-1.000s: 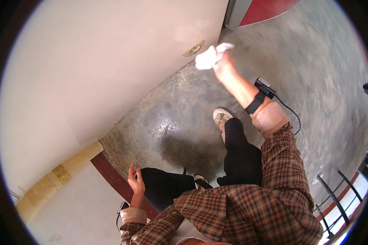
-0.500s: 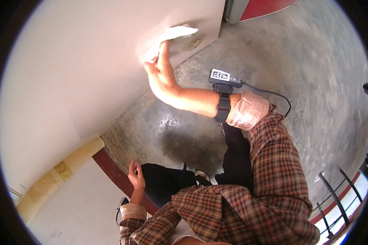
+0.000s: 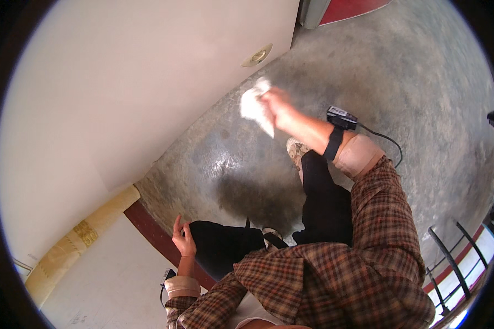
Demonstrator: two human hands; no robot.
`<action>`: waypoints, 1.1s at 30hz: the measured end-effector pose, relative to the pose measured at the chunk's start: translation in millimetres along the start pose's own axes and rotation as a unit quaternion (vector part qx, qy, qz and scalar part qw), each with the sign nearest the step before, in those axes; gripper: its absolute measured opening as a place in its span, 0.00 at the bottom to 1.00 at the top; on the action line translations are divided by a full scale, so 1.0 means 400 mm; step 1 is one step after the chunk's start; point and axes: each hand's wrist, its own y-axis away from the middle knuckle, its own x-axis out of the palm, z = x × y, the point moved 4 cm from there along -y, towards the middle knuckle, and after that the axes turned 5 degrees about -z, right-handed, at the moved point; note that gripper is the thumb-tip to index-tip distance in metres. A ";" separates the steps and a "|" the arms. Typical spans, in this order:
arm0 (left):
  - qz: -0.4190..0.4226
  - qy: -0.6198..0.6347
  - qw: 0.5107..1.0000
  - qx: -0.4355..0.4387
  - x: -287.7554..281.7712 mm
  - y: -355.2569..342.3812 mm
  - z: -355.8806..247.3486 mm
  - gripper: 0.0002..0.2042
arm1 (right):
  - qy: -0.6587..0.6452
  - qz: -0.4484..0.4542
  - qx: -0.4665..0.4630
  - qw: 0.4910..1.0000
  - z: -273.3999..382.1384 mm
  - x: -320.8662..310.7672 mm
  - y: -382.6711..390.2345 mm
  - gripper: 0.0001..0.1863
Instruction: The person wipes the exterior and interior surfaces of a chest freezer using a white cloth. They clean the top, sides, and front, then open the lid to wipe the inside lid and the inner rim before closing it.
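A small black device [image 3: 341,117] is fastened on the right forearm by a black strap [image 3: 333,143], and a pale label [image 3: 340,111] with dark marks is seen on its upper side; the marks are too small to be read. A second black device [image 3: 170,273] is worn at the left forearm, and its markings also cannot be made out.

A white cloth [image 3: 252,106] is held by the right hand [image 3: 276,104], whose fingers are closed upon it. The cloth is soft and crumpled, very bright, with blurred edges, and one narrow corner is pointed toward the near side. It is seen above the grey floor [image 3: 214,145], near the lower edge of a large whitish panel [image 3: 121,88]; whether the panel is touched cannot be told. On this panel, just beyond the cloth at the far side, an oval fitting of pale gold colour [image 3: 257,55] is set.

The left hand [image 3: 185,242] is kept well apart from the right one. It is placed at the near left, just beside the knee of the black trousers [image 3: 225,244], with its fingers parted.
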 end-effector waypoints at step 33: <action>-0.023 0.032 0.999 -0.004 -0.027 0.019 0.043 0.19 | -0.120 -0.160 -0.210 0.957 0.264 -0.150 -0.220 0.06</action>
